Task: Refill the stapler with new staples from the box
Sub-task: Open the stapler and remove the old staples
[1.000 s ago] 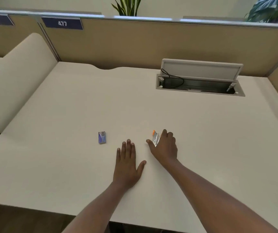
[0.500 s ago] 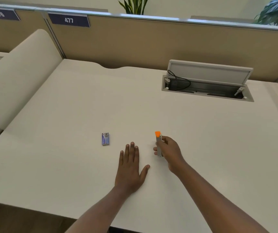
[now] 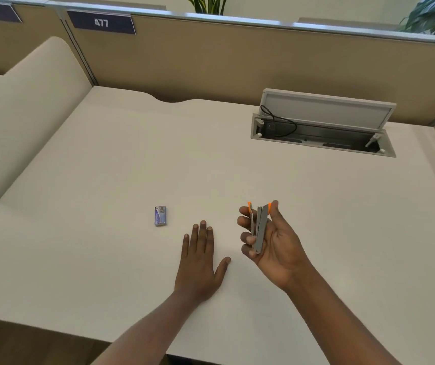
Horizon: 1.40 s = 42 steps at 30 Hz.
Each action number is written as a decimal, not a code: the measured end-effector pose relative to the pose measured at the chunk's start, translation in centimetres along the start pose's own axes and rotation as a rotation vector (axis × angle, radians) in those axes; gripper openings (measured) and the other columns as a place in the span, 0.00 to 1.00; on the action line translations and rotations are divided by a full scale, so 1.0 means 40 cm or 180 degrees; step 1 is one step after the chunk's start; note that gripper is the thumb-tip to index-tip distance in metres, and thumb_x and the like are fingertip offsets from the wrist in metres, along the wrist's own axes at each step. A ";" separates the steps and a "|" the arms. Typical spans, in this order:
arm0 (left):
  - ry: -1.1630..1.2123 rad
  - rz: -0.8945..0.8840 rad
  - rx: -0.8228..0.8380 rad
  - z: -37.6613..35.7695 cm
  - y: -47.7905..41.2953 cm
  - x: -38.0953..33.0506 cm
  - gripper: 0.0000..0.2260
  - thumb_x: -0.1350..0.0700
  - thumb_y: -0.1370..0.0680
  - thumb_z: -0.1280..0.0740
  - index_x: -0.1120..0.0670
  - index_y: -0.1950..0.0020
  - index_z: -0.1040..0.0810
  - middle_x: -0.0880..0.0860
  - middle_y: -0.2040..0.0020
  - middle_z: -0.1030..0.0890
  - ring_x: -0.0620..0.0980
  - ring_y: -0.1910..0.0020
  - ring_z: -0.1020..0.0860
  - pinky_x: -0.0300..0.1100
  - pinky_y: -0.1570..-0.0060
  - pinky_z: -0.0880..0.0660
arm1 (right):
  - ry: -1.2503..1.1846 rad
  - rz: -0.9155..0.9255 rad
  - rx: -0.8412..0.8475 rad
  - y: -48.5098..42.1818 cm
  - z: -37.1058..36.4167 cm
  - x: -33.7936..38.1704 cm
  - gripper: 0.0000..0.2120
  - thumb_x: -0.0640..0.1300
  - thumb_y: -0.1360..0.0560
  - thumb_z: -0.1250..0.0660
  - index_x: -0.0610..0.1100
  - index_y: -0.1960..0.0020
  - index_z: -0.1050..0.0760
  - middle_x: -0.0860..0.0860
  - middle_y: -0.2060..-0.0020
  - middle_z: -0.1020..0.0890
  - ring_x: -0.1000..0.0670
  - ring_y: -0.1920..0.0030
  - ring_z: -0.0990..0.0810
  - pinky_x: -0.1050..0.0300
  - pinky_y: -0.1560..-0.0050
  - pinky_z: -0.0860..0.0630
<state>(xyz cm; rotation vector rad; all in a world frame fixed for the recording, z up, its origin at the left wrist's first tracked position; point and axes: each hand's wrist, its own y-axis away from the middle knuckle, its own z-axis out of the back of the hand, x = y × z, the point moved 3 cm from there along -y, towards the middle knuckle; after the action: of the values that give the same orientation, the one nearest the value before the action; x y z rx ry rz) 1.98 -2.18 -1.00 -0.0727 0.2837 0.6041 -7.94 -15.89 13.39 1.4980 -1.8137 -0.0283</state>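
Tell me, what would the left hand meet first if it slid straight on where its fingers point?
Probably nothing near: the left hand lies flat on the desk, and bare desk lies ahead up to the partition. The staple box sits left of that line.

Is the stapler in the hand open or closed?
Open. The stapler, held in the right hand, is split into two parts that spread apart at the orange tips and meet at the bottom end.

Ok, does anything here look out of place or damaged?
Nothing damaged or spilled. The grey cable hatch lid at the white desk's far right stands propped open, a black cable inside. The grey, orange-tipped stapler in the right hand is splayed open.
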 end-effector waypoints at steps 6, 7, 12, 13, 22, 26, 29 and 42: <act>0.0036 -0.0016 -0.0038 -0.003 0.000 0.001 0.38 0.37 0.18 0.47 0.60 0.17 0.51 0.57 0.15 0.54 0.57 0.16 0.55 0.56 0.20 0.55 | -0.0056 0.0064 -0.0051 0.013 -0.010 0.010 0.20 0.62 0.21 0.37 0.46 0.47 0.21 0.50 0.56 0.18 0.53 0.67 0.25 0.61 0.70 0.32; 0.0032 -0.0017 -0.0045 -0.002 0.000 0.000 0.38 0.37 0.18 0.47 0.60 0.17 0.51 0.57 0.15 0.54 0.57 0.16 0.55 0.56 0.20 0.55 | -0.0038 0.0069 -0.0072 0.014 -0.010 0.010 0.20 0.62 0.22 0.37 0.46 0.48 0.20 0.50 0.57 0.18 0.53 0.67 0.25 0.61 0.70 0.33; 0.0000 -0.0004 -0.0024 -0.001 0.000 -0.001 0.38 0.36 0.18 0.48 0.59 0.17 0.52 0.57 0.15 0.55 0.56 0.16 0.57 0.55 0.20 0.56 | -0.0003 0.0083 -0.0114 0.014 -0.006 0.007 0.19 0.62 0.23 0.35 0.47 0.49 0.19 0.51 0.58 0.19 0.54 0.68 0.25 0.62 0.71 0.33; -0.0014 0.0001 -0.0010 -0.001 0.001 -0.001 0.38 0.36 0.18 0.49 0.59 0.16 0.52 0.57 0.15 0.55 0.56 0.17 0.57 0.55 0.20 0.56 | -0.0010 0.0072 -0.0080 0.015 -0.006 0.007 0.19 0.62 0.23 0.36 0.47 0.49 0.19 0.51 0.57 0.18 0.54 0.68 0.25 0.62 0.71 0.33; -0.0003 0.0000 -0.0024 0.000 0.001 -0.002 0.38 0.36 0.18 0.48 0.59 0.17 0.51 0.57 0.15 0.54 0.56 0.16 0.56 0.56 0.20 0.55 | -0.0018 0.0028 0.0103 0.016 -0.018 0.009 0.20 0.62 0.23 0.37 0.47 0.49 0.18 0.50 0.55 0.17 0.54 0.68 0.25 0.62 0.71 0.31; -0.0001 -0.0004 -0.0035 0.001 0.001 -0.002 0.38 0.36 0.18 0.48 0.59 0.17 0.51 0.57 0.15 0.54 0.56 0.16 0.56 0.56 0.20 0.54 | -0.0013 0.0023 0.0139 0.016 -0.018 0.009 0.22 0.64 0.22 0.39 0.47 0.49 0.18 0.50 0.54 0.17 0.52 0.68 0.25 0.60 0.69 0.32; 0.0007 -0.0005 -0.0049 0.001 -0.001 -0.002 0.38 0.37 0.18 0.48 0.59 0.17 0.50 0.58 0.15 0.53 0.57 0.16 0.56 0.56 0.20 0.53 | -0.0042 0.0001 0.0227 0.015 -0.021 0.010 0.23 0.64 0.21 0.40 0.47 0.48 0.18 0.49 0.52 0.16 0.52 0.67 0.25 0.59 0.68 0.31; 0.0021 0.0009 -0.0018 0.002 0.000 -0.002 0.38 0.37 0.18 0.47 0.59 0.16 0.52 0.57 0.15 0.54 0.56 0.16 0.57 0.55 0.20 0.55 | -0.0031 0.0104 0.0291 0.019 -0.021 0.006 0.20 0.63 0.23 0.35 0.48 0.48 0.16 0.50 0.52 0.15 0.51 0.63 0.20 0.59 0.66 0.26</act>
<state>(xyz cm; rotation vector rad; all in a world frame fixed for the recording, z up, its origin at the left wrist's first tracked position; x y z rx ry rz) 1.92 -2.23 -0.91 -0.0798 0.2884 0.6075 -8.10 -15.50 14.46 1.5335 -1.8690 0.0641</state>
